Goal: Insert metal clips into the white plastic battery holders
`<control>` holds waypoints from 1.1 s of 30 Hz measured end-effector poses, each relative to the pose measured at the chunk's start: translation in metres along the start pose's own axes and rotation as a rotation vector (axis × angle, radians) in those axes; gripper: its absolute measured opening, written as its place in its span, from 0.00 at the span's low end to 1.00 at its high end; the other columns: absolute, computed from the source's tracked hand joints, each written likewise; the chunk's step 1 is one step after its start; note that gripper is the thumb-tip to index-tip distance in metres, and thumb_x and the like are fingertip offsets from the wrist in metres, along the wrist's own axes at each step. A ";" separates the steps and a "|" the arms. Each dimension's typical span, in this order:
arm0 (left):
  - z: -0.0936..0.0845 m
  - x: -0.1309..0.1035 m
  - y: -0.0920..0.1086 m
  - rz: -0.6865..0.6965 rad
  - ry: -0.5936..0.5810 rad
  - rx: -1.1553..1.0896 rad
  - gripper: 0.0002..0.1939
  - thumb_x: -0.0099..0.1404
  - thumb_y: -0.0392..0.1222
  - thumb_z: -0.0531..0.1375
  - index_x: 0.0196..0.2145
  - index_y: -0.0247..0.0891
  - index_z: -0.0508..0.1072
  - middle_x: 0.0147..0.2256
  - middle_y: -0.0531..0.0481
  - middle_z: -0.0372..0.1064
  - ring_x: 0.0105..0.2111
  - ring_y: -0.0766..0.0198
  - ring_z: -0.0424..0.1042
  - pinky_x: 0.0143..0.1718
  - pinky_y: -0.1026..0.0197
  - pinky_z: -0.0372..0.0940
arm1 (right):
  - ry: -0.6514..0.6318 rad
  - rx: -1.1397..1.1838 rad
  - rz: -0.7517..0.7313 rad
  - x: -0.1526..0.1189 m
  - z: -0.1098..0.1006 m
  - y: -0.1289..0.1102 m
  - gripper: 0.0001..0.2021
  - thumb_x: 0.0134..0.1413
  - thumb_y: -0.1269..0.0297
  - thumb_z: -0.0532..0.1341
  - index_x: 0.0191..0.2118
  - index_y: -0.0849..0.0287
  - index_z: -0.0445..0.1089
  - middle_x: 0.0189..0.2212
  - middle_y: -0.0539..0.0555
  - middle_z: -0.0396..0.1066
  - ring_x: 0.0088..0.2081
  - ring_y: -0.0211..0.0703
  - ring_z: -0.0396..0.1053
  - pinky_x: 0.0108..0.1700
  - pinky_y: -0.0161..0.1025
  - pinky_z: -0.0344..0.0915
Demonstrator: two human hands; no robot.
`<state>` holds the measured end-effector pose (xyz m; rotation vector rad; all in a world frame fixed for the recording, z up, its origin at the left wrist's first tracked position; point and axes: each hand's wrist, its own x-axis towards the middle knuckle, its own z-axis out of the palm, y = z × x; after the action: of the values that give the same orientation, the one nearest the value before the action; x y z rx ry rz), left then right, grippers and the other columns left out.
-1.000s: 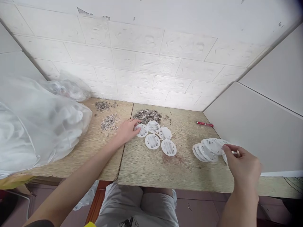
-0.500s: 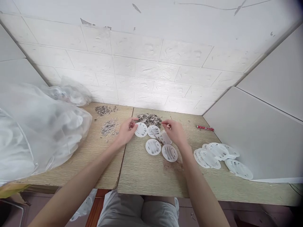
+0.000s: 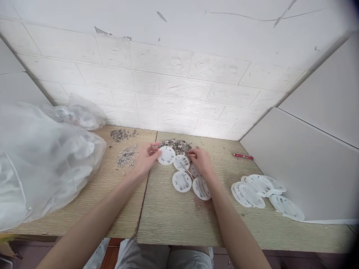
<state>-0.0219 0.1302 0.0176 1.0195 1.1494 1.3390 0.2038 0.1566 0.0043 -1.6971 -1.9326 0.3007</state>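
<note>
My left hand (image 3: 147, 157) grips the left edge of a round white plastic disc (image 3: 166, 155) with slots and small metal bits on it. My right hand (image 3: 201, 161) is at the right edge of a heap of small metal pieces (image 3: 176, 144), thumb and fingertips pressed together; whatever is between them is too small to make out. Between the hands lie more discs, one (image 3: 181, 163) behind and another (image 3: 182, 181) nearer me. A further disc (image 3: 201, 188) is partly covered by my right forearm. Across them rests a slim metal tool (image 3: 187, 170).
Two heaps of tiny metal parts, one (image 3: 120, 135) behind the other (image 3: 127, 156), lie on the left. A large plastic bag (image 3: 56, 160) of white pieces fills the left side. Overlapping discs (image 3: 259, 185) and a red object (image 3: 243, 156) are at right, by the side panel.
My right hand has moved left and closer to the metal heap, now covering more of the disc beneath it. My left hand keeps its disc. The view has shifted slightly.
</note>
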 end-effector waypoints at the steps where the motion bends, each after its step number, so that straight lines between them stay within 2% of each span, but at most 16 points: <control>1: 0.000 0.000 0.000 -0.024 -0.001 -0.011 0.25 0.47 0.41 0.69 0.43 0.34 0.70 0.32 0.51 0.68 0.30 0.64 0.71 0.31 0.61 0.68 | 0.022 0.037 0.012 0.000 0.000 0.002 0.12 0.56 0.73 0.56 0.39 0.59 0.76 0.39 0.56 0.75 0.38 0.45 0.71 0.39 0.39 0.64; 6: 0.001 -0.001 -0.001 -0.132 -0.021 -0.043 0.24 0.48 0.37 0.69 0.43 0.34 0.72 0.38 0.43 0.74 0.36 0.60 0.74 0.38 0.58 0.69 | 0.067 0.176 0.094 -0.001 0.000 0.008 0.14 0.53 0.75 0.55 0.42 0.61 0.75 0.40 0.57 0.76 0.38 0.43 0.72 0.43 0.41 0.66; 9: 0.001 -0.001 -0.003 -0.175 -0.048 -0.074 0.21 0.49 0.36 0.69 0.42 0.33 0.73 0.38 0.42 0.76 0.36 0.60 0.74 0.41 0.57 0.69 | 0.102 0.212 0.098 -0.002 -0.001 0.010 0.15 0.53 0.75 0.54 0.43 0.62 0.75 0.41 0.59 0.76 0.40 0.45 0.72 0.44 0.42 0.66; 13: 0.002 -0.002 -0.005 -0.217 -0.101 -0.136 0.15 0.50 0.34 0.69 0.38 0.32 0.76 0.40 0.41 0.77 0.37 0.60 0.75 0.45 0.58 0.69 | 0.147 0.302 0.079 -0.004 -0.005 0.007 0.15 0.53 0.71 0.54 0.42 0.62 0.75 0.41 0.59 0.75 0.38 0.45 0.71 0.41 0.43 0.67; 20: 0.006 -0.002 -0.004 -0.274 -0.125 -0.206 0.13 0.50 0.32 0.69 0.36 0.31 0.79 0.39 0.41 0.77 0.38 0.61 0.76 0.45 0.60 0.70 | 0.081 0.537 -0.068 -0.015 -0.005 -0.019 0.13 0.54 0.64 0.55 0.40 0.59 0.75 0.38 0.56 0.73 0.32 0.41 0.67 0.30 0.37 0.62; 25: 0.006 -0.003 -0.006 -0.261 -0.151 -0.206 0.14 0.50 0.35 0.70 0.36 0.32 0.79 0.39 0.41 0.77 0.39 0.60 0.76 0.46 0.59 0.69 | 0.021 0.536 -0.236 -0.022 0.002 -0.035 0.12 0.56 0.66 0.54 0.38 0.57 0.76 0.34 0.54 0.71 0.31 0.39 0.65 0.30 0.35 0.60; 29: 0.005 -0.003 -0.006 -0.261 -0.168 -0.194 0.14 0.48 0.36 0.71 0.35 0.32 0.79 0.39 0.41 0.77 0.39 0.60 0.75 0.47 0.58 0.69 | 0.066 0.527 -0.303 -0.024 0.002 -0.038 0.12 0.58 0.66 0.55 0.38 0.56 0.76 0.34 0.55 0.71 0.32 0.40 0.66 0.30 0.36 0.61; 33: 0.007 -0.007 -0.002 -0.309 -0.241 -0.135 0.14 0.48 0.39 0.71 0.34 0.32 0.80 0.38 0.41 0.77 0.38 0.61 0.74 0.45 0.59 0.68 | 0.076 0.534 -0.354 -0.025 0.003 -0.038 0.12 0.60 0.66 0.55 0.39 0.54 0.76 0.33 0.55 0.71 0.33 0.41 0.66 0.32 0.37 0.62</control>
<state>-0.0145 0.1237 0.0165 0.8402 0.9746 1.0043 0.1720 0.1263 0.0149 -0.9948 -1.8410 0.5475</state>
